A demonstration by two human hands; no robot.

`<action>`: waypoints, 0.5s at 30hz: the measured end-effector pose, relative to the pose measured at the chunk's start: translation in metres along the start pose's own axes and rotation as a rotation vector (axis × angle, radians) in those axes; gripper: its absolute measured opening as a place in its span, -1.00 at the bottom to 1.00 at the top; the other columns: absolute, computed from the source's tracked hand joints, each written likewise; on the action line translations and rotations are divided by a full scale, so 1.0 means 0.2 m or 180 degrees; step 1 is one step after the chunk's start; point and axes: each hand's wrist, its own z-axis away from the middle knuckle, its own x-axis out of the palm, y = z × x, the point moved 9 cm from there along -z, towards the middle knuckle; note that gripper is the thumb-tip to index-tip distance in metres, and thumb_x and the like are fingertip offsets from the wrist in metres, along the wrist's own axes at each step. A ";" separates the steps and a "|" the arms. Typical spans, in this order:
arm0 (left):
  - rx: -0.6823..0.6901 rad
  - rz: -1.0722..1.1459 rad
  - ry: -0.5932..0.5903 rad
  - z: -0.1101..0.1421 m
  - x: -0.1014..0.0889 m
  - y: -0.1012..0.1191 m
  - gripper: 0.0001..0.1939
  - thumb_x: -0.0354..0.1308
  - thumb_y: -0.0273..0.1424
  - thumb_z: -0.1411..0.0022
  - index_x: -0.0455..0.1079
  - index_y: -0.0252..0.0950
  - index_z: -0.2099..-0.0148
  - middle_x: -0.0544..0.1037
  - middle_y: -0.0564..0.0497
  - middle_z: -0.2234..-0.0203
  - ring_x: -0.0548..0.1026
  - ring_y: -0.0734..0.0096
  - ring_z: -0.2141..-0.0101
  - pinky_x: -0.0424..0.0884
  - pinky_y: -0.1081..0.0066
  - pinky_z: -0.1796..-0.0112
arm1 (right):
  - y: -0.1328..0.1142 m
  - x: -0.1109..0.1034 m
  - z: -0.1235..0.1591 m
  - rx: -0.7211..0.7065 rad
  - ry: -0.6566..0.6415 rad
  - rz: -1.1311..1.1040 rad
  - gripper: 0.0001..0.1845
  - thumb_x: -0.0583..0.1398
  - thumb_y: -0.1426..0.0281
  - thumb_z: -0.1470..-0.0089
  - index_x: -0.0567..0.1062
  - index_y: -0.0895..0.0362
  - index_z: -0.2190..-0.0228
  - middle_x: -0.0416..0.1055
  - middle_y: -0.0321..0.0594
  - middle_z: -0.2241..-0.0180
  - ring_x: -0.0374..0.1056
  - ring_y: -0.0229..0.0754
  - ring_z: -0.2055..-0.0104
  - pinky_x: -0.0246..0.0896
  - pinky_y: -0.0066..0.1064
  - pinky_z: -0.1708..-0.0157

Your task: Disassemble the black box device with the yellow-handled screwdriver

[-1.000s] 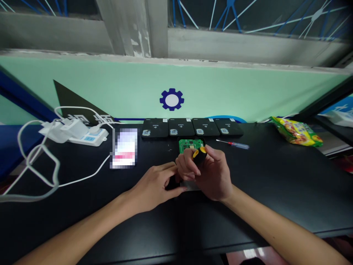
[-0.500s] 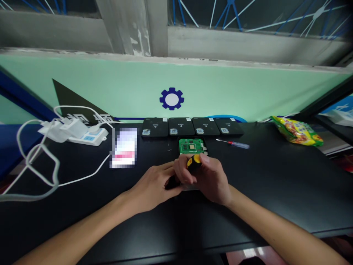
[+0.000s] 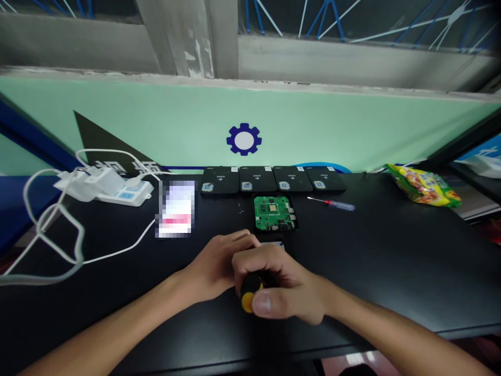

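Note:
My right hand [image 3: 282, 287] is wrapped round a black screwdriver with a yellow end cap [image 3: 249, 292], tipped low with the cap toward me. My left hand [image 3: 219, 263] lies just left of it, fingers curled on a small dark flat piece [image 3: 272, 244] that both hands mostly hide. Whether the left fingers grip it I cannot tell. Beyond the hands an open black case with a green circuit board [image 3: 274, 212] lies flat on the black table [image 3: 391, 261].
Several closed black boxes [image 3: 273, 179] line the back edge. A red-and-blue screwdriver [image 3: 332, 204] lies right of the board, a snack bag [image 3: 423, 185] at far right. A phone [image 3: 177, 209], a white power strip [image 3: 117, 190] and looped white cables [image 3: 50, 230] occupy the left.
My right hand pulled back toward me and swung the screwdriver down from upright over the board to low and tilted. The green board is uncovered. The left hand hardly moved.

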 end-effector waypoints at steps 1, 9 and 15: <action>-0.0005 0.0008 -0.0009 0.00 0.00 0.00 -0.91 0.24 -0.44 -0.30 0.46 -0.20 0.13 0.53 0.05 0.21 0.55 0.30 0.24 0.38 0.35 0.27 | 0.00 0.00 0.00 0.0025 0.0000 -0.0045 -0.53 0.32 0.00 -0.26 0.48 0.13 0.43 0.27 -0.31 0.48 0.16 -0.19 0.38 0.03 -0.35 0.41; -0.0166 0.0035 0.0001 0.00 0.01 0.00 -0.93 0.22 -0.50 -0.26 0.41 -0.24 0.26 0.51 0.07 0.25 0.52 0.35 0.28 0.36 0.40 0.32 | -0.04 -0.01 -0.02 -0.0148 0.0032 -0.0477 -0.55 0.26 0.07 -0.34 0.48 0.13 0.45 0.27 -0.33 0.49 0.13 -0.23 0.44 0.04 -0.33 0.40; -0.0253 -0.0032 0.0017 0.00 0.00 -0.02 -0.86 0.24 -0.55 -0.13 0.40 -0.24 0.28 0.51 0.09 0.28 0.52 0.37 0.30 0.34 0.44 0.36 | -0.04 -0.02 -0.01 -0.0110 0.0063 -0.0538 -0.55 0.26 0.07 -0.34 0.47 0.13 0.46 0.28 -0.32 0.50 0.15 -0.22 0.44 0.07 -0.32 0.38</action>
